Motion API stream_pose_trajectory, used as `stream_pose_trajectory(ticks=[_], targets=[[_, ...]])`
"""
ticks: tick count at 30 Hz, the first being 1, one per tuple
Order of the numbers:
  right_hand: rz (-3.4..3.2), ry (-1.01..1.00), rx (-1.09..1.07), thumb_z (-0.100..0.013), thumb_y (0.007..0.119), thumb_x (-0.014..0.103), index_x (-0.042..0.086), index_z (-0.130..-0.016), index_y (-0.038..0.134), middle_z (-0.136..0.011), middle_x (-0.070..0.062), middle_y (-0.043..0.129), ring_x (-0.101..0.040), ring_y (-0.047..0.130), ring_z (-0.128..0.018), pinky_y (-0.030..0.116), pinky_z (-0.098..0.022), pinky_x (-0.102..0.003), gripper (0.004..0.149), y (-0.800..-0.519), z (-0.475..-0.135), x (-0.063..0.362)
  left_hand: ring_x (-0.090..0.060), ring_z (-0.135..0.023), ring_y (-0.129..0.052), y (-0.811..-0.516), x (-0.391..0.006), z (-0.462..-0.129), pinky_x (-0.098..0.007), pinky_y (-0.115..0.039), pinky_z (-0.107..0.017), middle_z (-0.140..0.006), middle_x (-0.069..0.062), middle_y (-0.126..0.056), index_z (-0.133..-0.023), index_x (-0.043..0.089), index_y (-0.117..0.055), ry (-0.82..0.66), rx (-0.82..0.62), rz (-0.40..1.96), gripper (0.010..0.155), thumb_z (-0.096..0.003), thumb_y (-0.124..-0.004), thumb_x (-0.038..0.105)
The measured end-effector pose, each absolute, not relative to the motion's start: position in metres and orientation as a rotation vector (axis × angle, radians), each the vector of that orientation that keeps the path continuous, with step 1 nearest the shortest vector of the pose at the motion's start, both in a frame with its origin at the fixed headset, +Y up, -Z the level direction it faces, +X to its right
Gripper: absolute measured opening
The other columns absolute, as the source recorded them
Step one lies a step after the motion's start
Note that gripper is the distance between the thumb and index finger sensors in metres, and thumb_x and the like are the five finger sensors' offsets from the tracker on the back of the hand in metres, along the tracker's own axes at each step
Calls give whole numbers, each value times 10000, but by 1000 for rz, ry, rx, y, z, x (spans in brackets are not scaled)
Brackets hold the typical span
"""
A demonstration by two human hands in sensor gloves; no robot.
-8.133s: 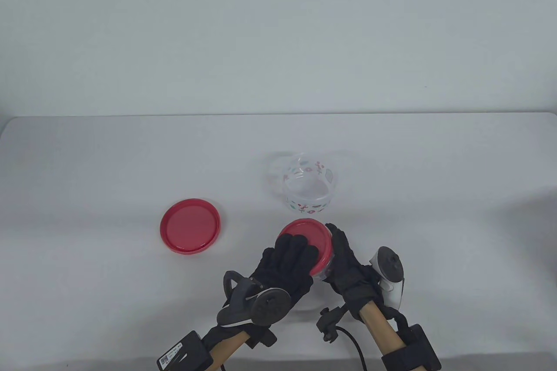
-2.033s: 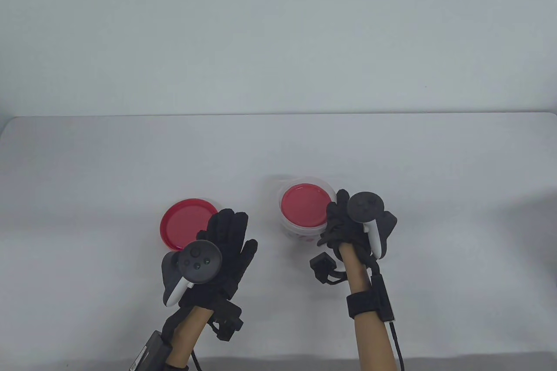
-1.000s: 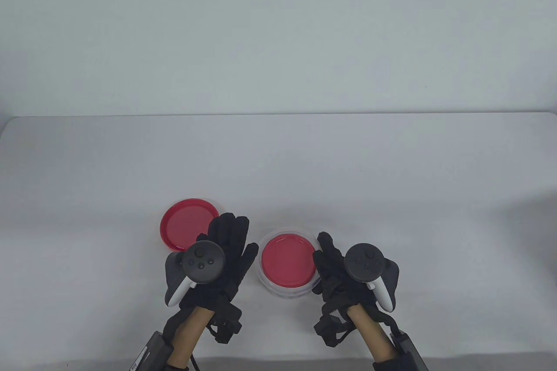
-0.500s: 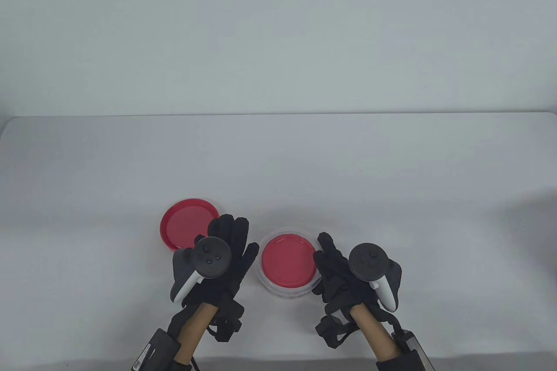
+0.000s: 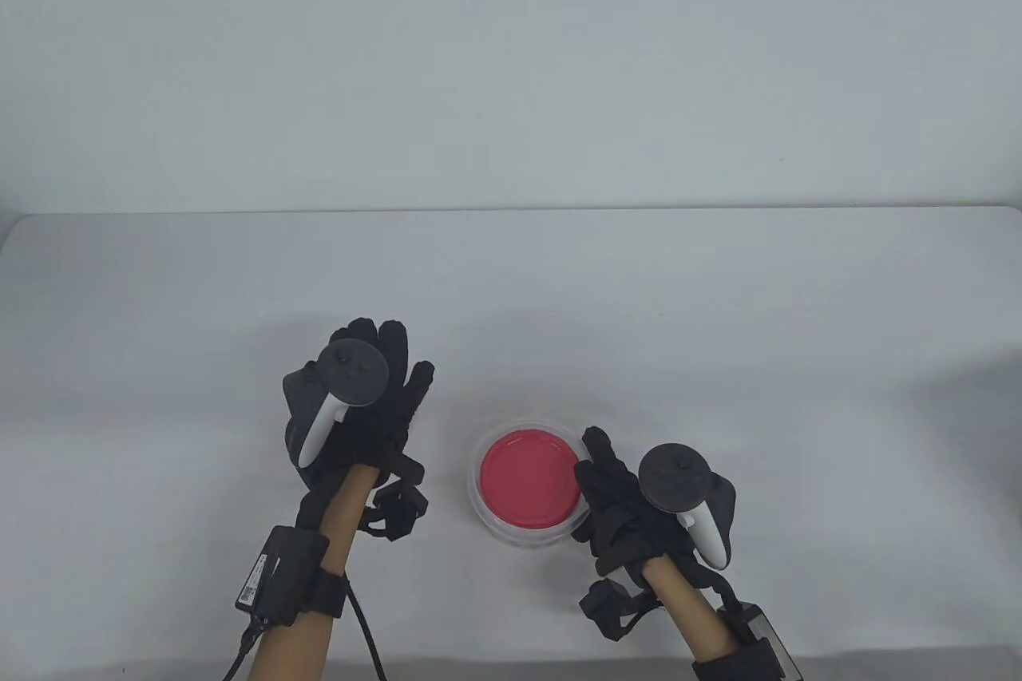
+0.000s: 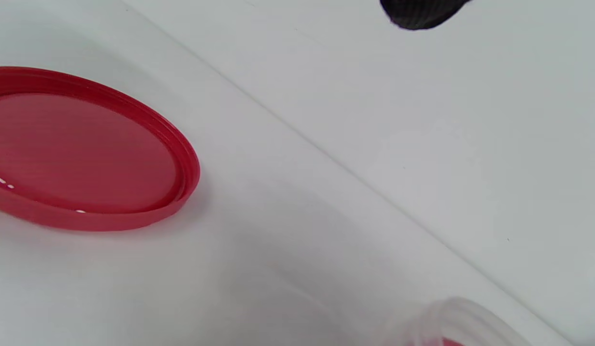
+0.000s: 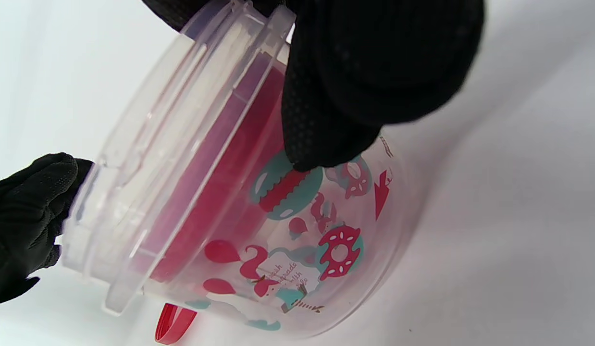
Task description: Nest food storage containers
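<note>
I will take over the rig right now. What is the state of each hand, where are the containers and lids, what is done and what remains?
Right hand: grips the wall of the large clear container, near the table's front.
Left hand: holds nothing, above the loose red lid, fingers spread.
Done: the small container with its red lid sits nested inside the large one.
Left: probably pick up the loose lid and close the large container.

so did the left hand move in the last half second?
Yes. The left hand went up-table and left of the clear container, now covering the loose red lid.
</note>
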State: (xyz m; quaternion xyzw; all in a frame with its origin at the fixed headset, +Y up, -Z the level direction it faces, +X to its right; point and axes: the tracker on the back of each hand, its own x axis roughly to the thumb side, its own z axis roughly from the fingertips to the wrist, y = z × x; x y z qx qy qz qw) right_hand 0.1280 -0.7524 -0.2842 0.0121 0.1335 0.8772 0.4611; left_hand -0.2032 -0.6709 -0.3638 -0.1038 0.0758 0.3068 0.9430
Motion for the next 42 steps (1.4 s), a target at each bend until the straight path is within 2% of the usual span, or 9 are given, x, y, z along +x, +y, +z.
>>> stream_pose_trajectory(ticks=[8, 16, 21, 26, 30, 32, 36, 40, 42], targets=[[2142, 348, 28, -656, 561, 332, 68, -1142, 342, -1044, -334, 541, -298, 959, -395, 856, -209, -313, 595, -752, -285, 128, -212, -1157, 219, -702, -240, -385, -492, 232, -729, -1267, 118, 139, -1199, 448, -52, 384, -298, 685, 706, -632, -438, 616], [2141, 358, 32, -656, 558, 332, 68, -1143, 331, -1045, -336, 535, -299, 958, -399, 856, -213, -314, 598, -752, -286, 128, -338, -1206, -71, -736, -277, -381, -590, -124, -858, -1290, 14, 67, -1194, 453, 7, 743, -434, 520, 733, -649, -454, 619], [2138, 360, 31, -657, 557, 333, 69, -1143, 328, -1045, -337, 533, -299, 958, -400, 856, -213, -314, 598, -752, -286, 128, -328, -1085, -520, -747, -291, -379, -539, -426, -850, -1297, -82, -279, -1210, 342, -33, 855, -534, 413, 752, -666, -496, 577], [2136, 363, 28, -657, 556, 334, 71, -1143, 327, -1046, -337, 531, -300, 957, -400, 856, -213, -314, 599, -752, -286, 128, -199, -896, -705, -760, -292, -383, -467, -588, -793, -1103, 3, -539, -1199, 305, -255, 897, -546, 274, 615, -683, -508, 523], [2135, 364, 28, -657, 556, 334, 72, -1143, 324, -1046, -338, 530, -300, 957, -400, 856, -213, -314, 599, -752, -286, 128, -86, -720, -796, -766, -284, -387, -400, -707, -703, -903, 85, -672, -1099, 302, -430, 913, -533, 166, 447, -692, -490, 478], [2135, 364, 28, -657, 556, 333, 70, -1143, 325, -1046, -338, 530, -301, 957, -399, 856, -213, -315, 599, -752, -286, 128, -47, -645, -816, -768, -279, -389, -368, -746, -654, -835, 111, -699, -1067, 261, -462, 915, -524, 134, 439, -687, -479, 479], [2138, 364, 29, -657, 556, 333, 69, -1143, 324, -1044, -339, 533, -300, 958, -399, 856, -213, -315, 600, -752, -286, 128, -46, -648, -828, -766, -273, -387, -362, -752, -648, -827, 110, -715, -1055, 255, -468, 895, -493, 133, 438, -682, -471, 484], [2135, 368, 30, -658, 556, 332, 70, -1143, 323, -1045, -339, 531, -302, 957, -401, 856, -213, -316, 598, -752, -286, 128, -123, -712, -913, -753, -266, -383, -400, -768, -647, -954, 26, -775, -1041, 229, -462, 838, -402, 155, 444, -672, -487, 475], [2133, 370, 29, -657, 557, 332, 69, -1143, 323, -1046, -341, 526, -303, 957, -401, 856, -214, -316, 599, -752, -286, 128, -138, -642, -959, -746, -261, -381, -384, -802, -599, -952, 25, -796, -1043, 214, -439, 782, -354, 189, 452, -671, -498, 463]])
